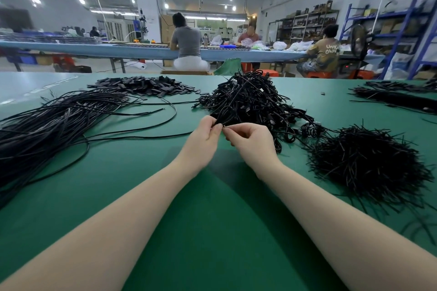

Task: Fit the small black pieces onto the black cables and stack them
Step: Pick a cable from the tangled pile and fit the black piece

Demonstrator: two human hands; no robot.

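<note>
a: what's nearest?

b: two bare forearms over a smooth, matte green table (212, 231). the left hand (203, 139) and right hand (250, 142) meet just this side of the middle heap. each pinches a thin black cable (221, 117) between curled fingers and thumb; the pinch points nearly touch. whether a small piece sits between them is too small to tell.

a: and the cable itself?

b: glossy, round, looping up from the hands into a tangled mound of fitted cables (250, 99) right behind them.

a: to the sides?

b: right, a bristly pile of short black strands (364, 160), spiky like a brush. left, a long sheaf of loose cables (54, 123), sweeping in curves.

a: further back?

b: a flat scatter of small black pieces (144, 86), rectangular and dull, near the far edge. another dark bundle (397, 97) lies at far right.

a: any writing?

b: beyond, at a long blue bench (118, 51), a seated person's shirt (328, 54) shows pale letters, partly read as "unkn own".
</note>
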